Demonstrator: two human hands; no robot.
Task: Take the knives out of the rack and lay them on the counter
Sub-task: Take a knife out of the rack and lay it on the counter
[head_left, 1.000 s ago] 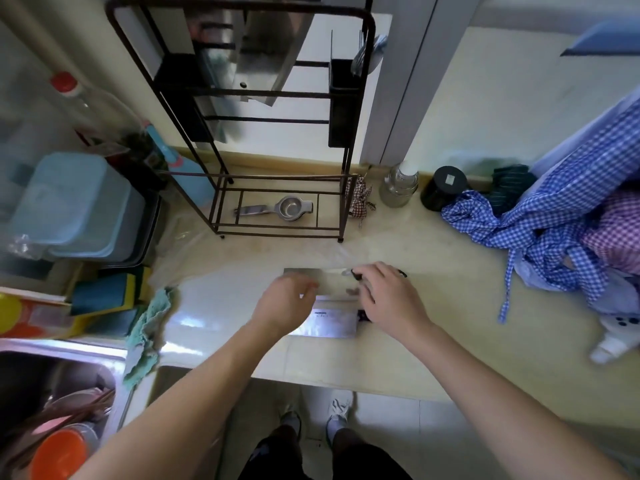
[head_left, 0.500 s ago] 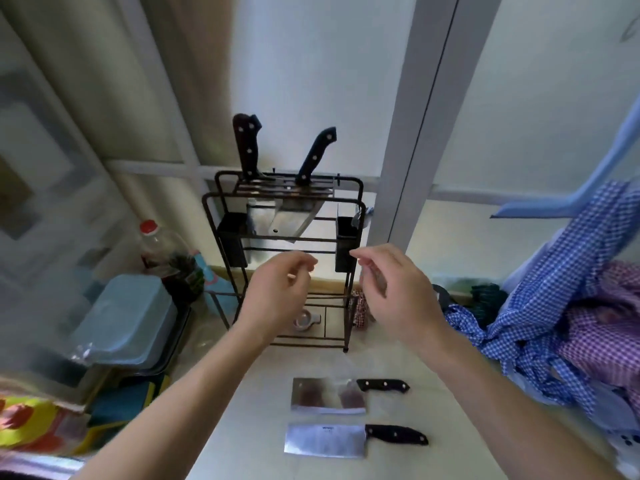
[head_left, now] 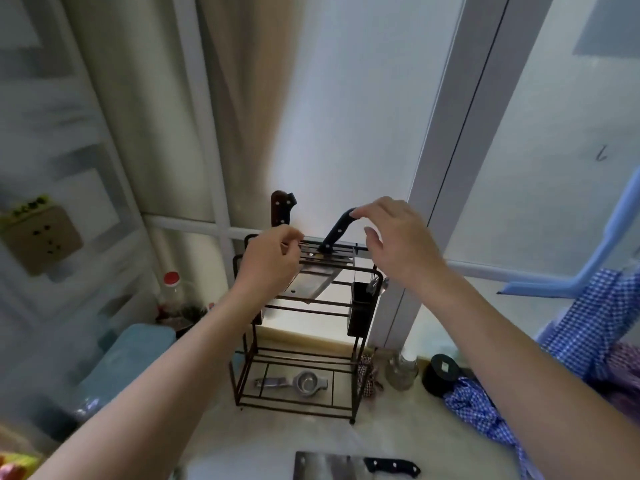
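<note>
Frosted window panels and a pale curtain fill the top of the frame, with a cream bench (head_left: 398, 441) running along the bottom. At centre stands a black wire rack (head_left: 360, 341), its slotted top keeping knives upright with handles up so they can be pulled straight out.

Two knives remain in it. A brown-handled knife (head_left: 281, 211) stands in the left slots, just above centre. A black-handled knife (head_left: 337, 232) leans to the right beside it, its wide blade hanging down through the bars.

The right hand (head_left: 398, 237) hovers over the black handle, fingers spread wide and curved, one fingertip (head_left: 356, 212) touching the handle's end; it holds nothing yet. I judge it is shaping to close around that handle.

The left hand (head_left: 270, 263) sits at the rack's top left edge, thumb and fingers pinched narrow. Whether it grips a bar I cannot tell; it may be steadying the light rack against the pull.

At the bottom edge, one cleaver (head_left: 356, 465) already lies flat on the bench, handle pointing right, clear of the rack. A metal squeezer (head_left: 294, 382) rests on the rack's lowest shelf.
</note>
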